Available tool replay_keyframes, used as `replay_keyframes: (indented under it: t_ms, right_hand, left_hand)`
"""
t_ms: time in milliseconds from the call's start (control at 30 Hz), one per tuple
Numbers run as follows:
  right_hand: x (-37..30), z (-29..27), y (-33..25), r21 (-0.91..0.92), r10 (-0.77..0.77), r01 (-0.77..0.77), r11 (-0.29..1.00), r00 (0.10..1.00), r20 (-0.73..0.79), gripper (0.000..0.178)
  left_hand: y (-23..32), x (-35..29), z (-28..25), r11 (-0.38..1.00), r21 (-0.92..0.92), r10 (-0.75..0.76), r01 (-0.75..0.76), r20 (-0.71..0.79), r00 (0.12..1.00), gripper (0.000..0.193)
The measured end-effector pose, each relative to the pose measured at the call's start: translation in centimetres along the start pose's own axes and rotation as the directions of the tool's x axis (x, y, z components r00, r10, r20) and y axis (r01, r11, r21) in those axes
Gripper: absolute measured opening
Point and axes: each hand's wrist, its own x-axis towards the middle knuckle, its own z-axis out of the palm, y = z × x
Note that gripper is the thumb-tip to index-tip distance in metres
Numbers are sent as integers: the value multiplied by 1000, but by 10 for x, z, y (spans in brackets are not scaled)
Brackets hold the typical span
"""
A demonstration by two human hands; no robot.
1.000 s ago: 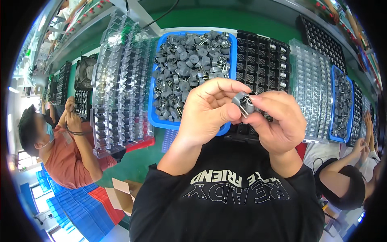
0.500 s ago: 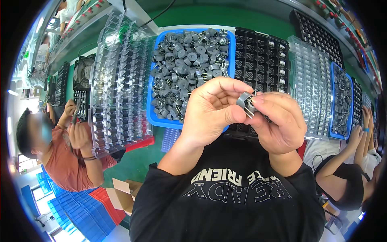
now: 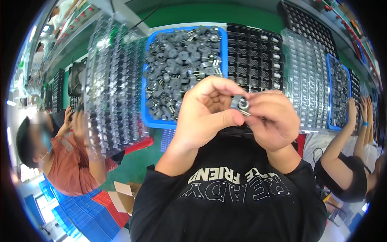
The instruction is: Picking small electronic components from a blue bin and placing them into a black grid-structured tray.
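A small grey round part with metal pins (image 3: 235, 102) is pinched between my two hands, above the near end of a black tray. My left hand (image 3: 207, 115) curls around its left side with thumb and index finger. The fingertips of my right hand (image 3: 275, 117) close on its right side. A ring-shaped face with a pale centre shows toward the right, and pins stick out below it; my fingers hide the rest. Beyond my left hand stands a blue bin (image 3: 146, 94) heaped with similar grey parts (image 3: 177, 66).
The black compartment tray (image 3: 254, 60) lies right of the bin, with silvery pieces along one side. Clear plastic trays (image 3: 115, 84) are stacked at left, others (image 3: 304, 76) at right. A second blue bin (image 3: 331, 97) lies farther right. People work on both sides. An open cardboard box (image 3: 123, 195) sits lower left.
The grey part has turned between my fingers, so its ring-shaped face shows more now. My right fingers have shifted around it. The whole view has moved slightly.
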Motion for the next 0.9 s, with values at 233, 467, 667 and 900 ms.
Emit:
replay_keyframes:
  t_ms: [233, 467, 667, 900]
  right_hand:
    - [-34, -24, -5, 180, 453, -477, 860, 877, 161, 13]
    - [-59, -93, 22, -442, 561, -465, 767, 820, 111, 11]
    - [-60, -79, 30, -772, 582, -90, 629, 712, 392, 12]
    - [-46, -112, 53, -660, 652, -388, 643, 730, 206, 21]
  left_hand:
    - [-30, -24, -6, 904, 423, -58, 64, -28, 998, 47]
    - [3, -3, -56, 4, 992, 378, 128, -120, 918, 49]
    - [14, 13, -76, -308, 949, 232, 62, 11, 973, 22]
    - [22, 21, -73, -304, 952, 215, 34, 34, 976, 23]
